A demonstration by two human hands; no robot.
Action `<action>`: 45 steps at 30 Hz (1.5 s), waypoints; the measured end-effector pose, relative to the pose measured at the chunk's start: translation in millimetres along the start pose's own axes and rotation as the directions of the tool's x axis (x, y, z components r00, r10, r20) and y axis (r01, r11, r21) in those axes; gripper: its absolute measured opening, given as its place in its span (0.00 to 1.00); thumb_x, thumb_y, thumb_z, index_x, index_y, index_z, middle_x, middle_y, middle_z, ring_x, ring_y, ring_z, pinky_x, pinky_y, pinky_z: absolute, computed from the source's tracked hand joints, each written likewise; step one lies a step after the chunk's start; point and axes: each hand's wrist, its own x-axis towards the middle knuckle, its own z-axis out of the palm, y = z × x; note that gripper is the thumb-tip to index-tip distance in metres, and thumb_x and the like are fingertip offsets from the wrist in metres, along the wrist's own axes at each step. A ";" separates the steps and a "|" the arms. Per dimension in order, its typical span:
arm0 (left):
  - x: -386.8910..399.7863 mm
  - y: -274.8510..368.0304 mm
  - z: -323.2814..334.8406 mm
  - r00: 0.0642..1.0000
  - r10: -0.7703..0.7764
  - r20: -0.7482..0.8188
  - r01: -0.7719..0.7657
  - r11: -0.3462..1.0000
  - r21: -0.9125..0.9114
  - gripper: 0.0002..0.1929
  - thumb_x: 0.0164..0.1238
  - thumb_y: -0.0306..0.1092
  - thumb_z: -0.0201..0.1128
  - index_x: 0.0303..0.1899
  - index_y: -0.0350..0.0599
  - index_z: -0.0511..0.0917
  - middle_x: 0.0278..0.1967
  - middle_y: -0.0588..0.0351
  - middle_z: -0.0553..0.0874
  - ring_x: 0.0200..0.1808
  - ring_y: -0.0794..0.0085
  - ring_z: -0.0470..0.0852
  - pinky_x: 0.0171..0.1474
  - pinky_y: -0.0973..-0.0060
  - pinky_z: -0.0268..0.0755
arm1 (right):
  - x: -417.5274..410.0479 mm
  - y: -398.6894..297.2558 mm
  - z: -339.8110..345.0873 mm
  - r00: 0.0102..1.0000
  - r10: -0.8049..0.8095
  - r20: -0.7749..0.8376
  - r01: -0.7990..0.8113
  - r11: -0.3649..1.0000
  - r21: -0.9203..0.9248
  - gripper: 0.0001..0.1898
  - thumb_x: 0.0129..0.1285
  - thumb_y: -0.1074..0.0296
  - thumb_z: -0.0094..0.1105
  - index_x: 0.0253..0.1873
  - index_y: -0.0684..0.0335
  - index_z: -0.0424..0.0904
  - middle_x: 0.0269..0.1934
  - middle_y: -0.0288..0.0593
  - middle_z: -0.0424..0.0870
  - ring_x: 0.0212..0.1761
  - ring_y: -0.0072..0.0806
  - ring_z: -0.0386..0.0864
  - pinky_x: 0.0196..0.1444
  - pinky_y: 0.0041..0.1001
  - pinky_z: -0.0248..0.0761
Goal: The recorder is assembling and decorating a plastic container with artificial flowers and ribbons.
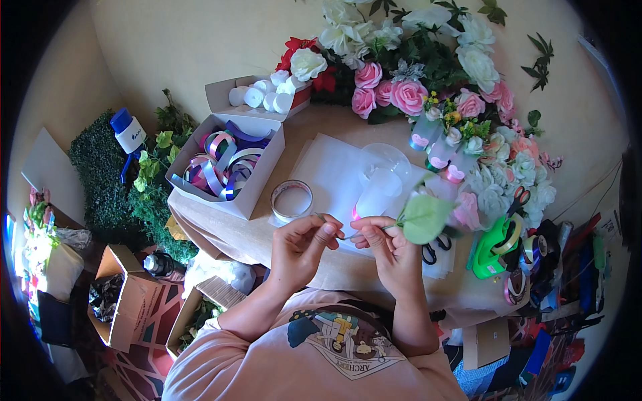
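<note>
Above the table's near edge, both my hands hold one thin flower stem (357, 234). My left hand (305, 245) pinches its bare end between thumb and fingertips. My right hand (386, 245) grips it near a round green leaf (425, 218), which spreads to the right beside a blurred pink artificial flower (466, 208). Beyond my hands lie white paper sheets (326, 160), a clear plastic cup (385, 163) and a frosted piece with a pink band. A roll of tape (291, 200) sits past my left hand. Black scissor handles (436, 248) show beside my right hand.
An open white box (266, 195) of ribbons stands at the left, with a box of white rolls (296, 108) behind. Artificial flowers (409, 97) line the back. A green tape dispenser (489, 255) and ribbon rolls (515, 286) sit right. Cardboard boxes (143, 306) stand on the floor.
</note>
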 end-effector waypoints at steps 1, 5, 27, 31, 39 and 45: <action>0.0 -0.1 0.4 0.998 0.026 -0.052 -0.029 0.999 -0.043 0.09 0.68 0.27 0.55 0.34 0.28 0.77 0.34 0.52 0.81 0.33 0.78 0.78 0.36 0.82 0.72 | -1.3 0.1 1.0 1.000 0.015 -0.025 -0.014 0.998 0.057 0.12 0.67 0.67 0.52 0.42 0.73 0.77 0.36 0.44 0.81 0.32 0.23 0.80 0.36 0.20 0.74; -0.7 -0.7 3.3 0.992 0.071 -0.101 -0.078 0.995 -0.068 0.08 0.68 0.27 0.54 0.35 0.28 0.76 0.34 0.52 0.81 0.33 0.78 0.79 0.36 0.83 0.72 | -4.1 1.4 9.0 0.987 0.047 -0.152 -0.020 0.984 0.175 0.11 0.65 0.68 0.56 0.41 0.73 0.78 0.34 0.43 0.82 0.29 0.22 0.79 0.34 0.19 0.74; 0.6 3.8 5.0 0.971 0.167 0.171 -0.237 0.755 0.612 0.09 0.51 0.13 0.58 0.35 0.30 0.79 0.28 0.49 0.83 0.27 0.68 0.83 0.31 0.74 0.75 | -0.6 4.4 -0.9 0.999 -0.035 0.040 0.044 0.967 -0.249 0.07 0.63 0.72 0.56 0.43 0.69 0.77 0.29 0.49 0.82 0.27 0.29 0.82 0.29 0.24 0.72; 1.3 3.2 5.9 0.970 0.165 0.177 -0.241 0.731 0.639 0.09 0.51 0.13 0.57 0.35 0.31 0.80 0.28 0.48 0.83 0.27 0.65 0.82 0.31 0.74 0.75 | -0.2 1.4 -0.7 0.998 -0.018 0.065 0.035 0.963 -0.268 0.08 0.64 0.71 0.55 0.44 0.69 0.78 0.30 0.49 0.83 0.27 0.31 0.81 0.29 0.24 0.72; 0.5 5.0 6.3 0.959 0.155 0.238 -0.271 0.743 0.612 0.05 0.54 0.19 0.60 0.33 0.37 0.80 0.26 0.46 0.80 0.27 0.53 0.80 0.30 0.67 0.71 | 2.8 0.1 -5.1 0.994 0.012 0.111 0.008 0.984 -0.180 0.09 0.64 0.70 0.56 0.43 0.69 0.81 0.27 0.38 0.81 0.26 0.17 0.77 0.28 0.17 0.70; 1.2 4.8 6.1 0.954 0.147 0.261 -0.280 0.744 0.607 0.05 0.55 0.21 0.61 0.34 0.37 0.80 0.27 0.46 0.80 0.26 0.54 0.79 0.30 0.66 0.71 | 4.5 9.6 -10.6 0.987 0.093 0.131 -0.090 0.996 -0.028 0.07 0.63 0.70 0.58 0.41 0.68 0.81 0.27 0.36 0.81 0.27 0.17 0.78 0.29 0.15 0.71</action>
